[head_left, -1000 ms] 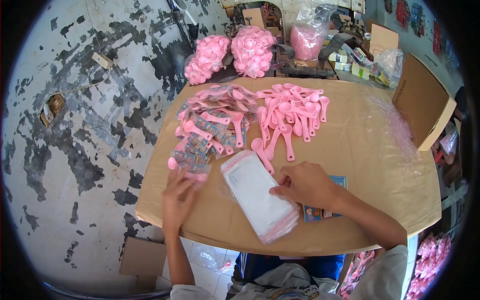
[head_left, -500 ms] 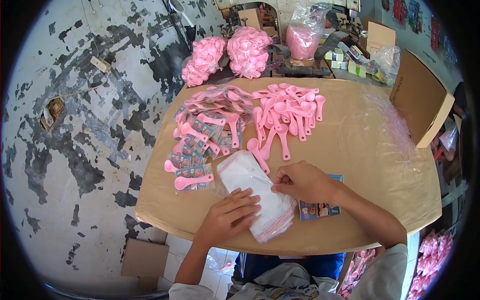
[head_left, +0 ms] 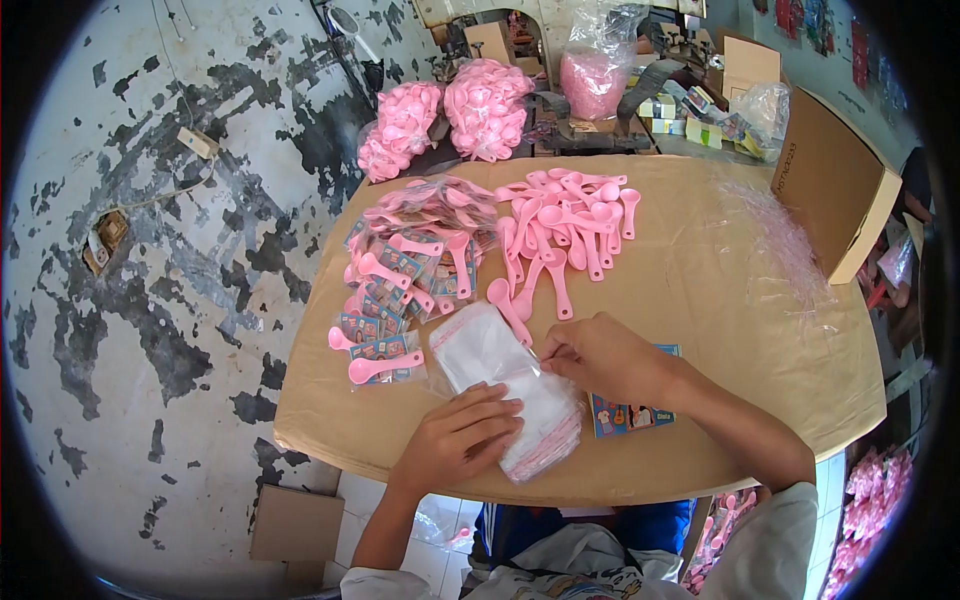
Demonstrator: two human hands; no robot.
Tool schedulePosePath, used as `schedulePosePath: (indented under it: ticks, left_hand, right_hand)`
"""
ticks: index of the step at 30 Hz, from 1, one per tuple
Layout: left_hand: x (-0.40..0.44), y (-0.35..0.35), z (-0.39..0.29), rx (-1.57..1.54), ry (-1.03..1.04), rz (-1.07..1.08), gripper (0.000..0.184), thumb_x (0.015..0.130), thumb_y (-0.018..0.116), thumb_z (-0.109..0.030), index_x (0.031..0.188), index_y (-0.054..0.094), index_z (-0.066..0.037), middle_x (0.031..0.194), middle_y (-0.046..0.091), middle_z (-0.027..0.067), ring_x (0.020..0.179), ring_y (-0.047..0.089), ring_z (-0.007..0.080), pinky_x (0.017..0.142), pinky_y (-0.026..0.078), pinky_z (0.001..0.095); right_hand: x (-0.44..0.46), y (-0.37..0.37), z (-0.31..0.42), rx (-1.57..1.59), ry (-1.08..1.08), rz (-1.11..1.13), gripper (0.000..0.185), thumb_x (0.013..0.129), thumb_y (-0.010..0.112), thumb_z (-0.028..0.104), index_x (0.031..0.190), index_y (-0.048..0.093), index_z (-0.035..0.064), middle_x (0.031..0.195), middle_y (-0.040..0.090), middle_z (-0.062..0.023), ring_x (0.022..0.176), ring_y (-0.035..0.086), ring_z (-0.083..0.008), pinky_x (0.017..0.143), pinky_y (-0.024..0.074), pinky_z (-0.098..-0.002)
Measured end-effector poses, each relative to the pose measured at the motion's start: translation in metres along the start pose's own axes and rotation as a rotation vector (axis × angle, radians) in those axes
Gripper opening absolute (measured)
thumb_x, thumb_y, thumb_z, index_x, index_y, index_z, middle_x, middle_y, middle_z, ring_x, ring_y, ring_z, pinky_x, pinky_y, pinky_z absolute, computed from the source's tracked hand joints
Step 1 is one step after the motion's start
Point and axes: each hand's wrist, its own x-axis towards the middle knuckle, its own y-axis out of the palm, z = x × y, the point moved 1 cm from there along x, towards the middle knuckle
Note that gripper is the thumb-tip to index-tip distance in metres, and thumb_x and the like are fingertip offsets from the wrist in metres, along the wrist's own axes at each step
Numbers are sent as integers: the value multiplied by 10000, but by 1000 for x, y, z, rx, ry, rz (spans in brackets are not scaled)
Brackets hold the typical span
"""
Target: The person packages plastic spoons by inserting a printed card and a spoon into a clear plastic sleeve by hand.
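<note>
A stack of clear plastic bags (head_left: 480,350) with pink-striped ends lies slantwise near the table's front edge. My left hand (head_left: 460,435) rests on the stack's left side, fingers stretched out. At the right edge of the stack, my right hand (head_left: 605,358) pinches the edge of a plastic bag between thumb and fingers. Printed cards (head_left: 630,418) with a blue border lie partly hidden under my right wrist. Loose pink measuring spoons (head_left: 560,290) are heaped just beyond the bags. To the left are bagged spoons with cards (head_left: 385,360), piled up.
Large bags of pink spoons (head_left: 490,108) stand behind the table. A cardboard box (head_left: 835,185) stands at the right edge beside a tangle of pinkish plastic strips (head_left: 775,250). A peeling wall (head_left: 180,300) rises on the left.
My right hand has shifted slightly away from me, still pinching at the bags' edge. My left hand stays on the stack. The whole view has moved a little.
</note>
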Motion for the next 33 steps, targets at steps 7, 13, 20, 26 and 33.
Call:
schedulePosePath:
  ticks: [7,13,20,26,33]
  left_hand:
    - [14,-13,1,-12,-27,165,203,792,692,-91,993,696,-61,1069,686,69,1074,620,275,954,489,408]
    - [84,3,-37,-654,-376,247,309,921,593,-246,1146,599,-34,1096,654,122,1012,638,256,911,499,363]
    - [136,53,-7,-1501,-661,50,417,1013,437,-307,1275,465,15,1194,592,159,1032,632,229,929,514,363]
    - [128,49,22,-1353,-687,-106,366,1010,452,-228,1284,476,13,1226,580,179,1115,602,267,959,505,391]
    - [127,40,27,-1475,-667,-234,361,987,510,-204,1261,494,31,1189,604,186,1104,608,280,969,502,405]
  right_hand:
    - [-21,-44,17,-71,52,-283,119,870,630,48,963,637,-25,771,668,-134,657,653,-214,633,527,-313]
    - [-42,-48,38,-435,-255,-497,62,812,648,34,853,627,-9,823,634,-144,776,635,-304,652,515,-396]
    - [-54,-57,17,-188,-297,-383,263,785,716,152,995,647,11,960,619,-132,932,580,-322,816,488,-405]
    - [-73,-68,3,-421,-55,19,329,779,745,254,1015,654,45,961,614,-119,962,575,-311,848,464,-402]
    - [-65,-69,-19,-230,205,111,274,832,696,253,993,664,33,863,645,-133,817,623,-289,751,482,-387]
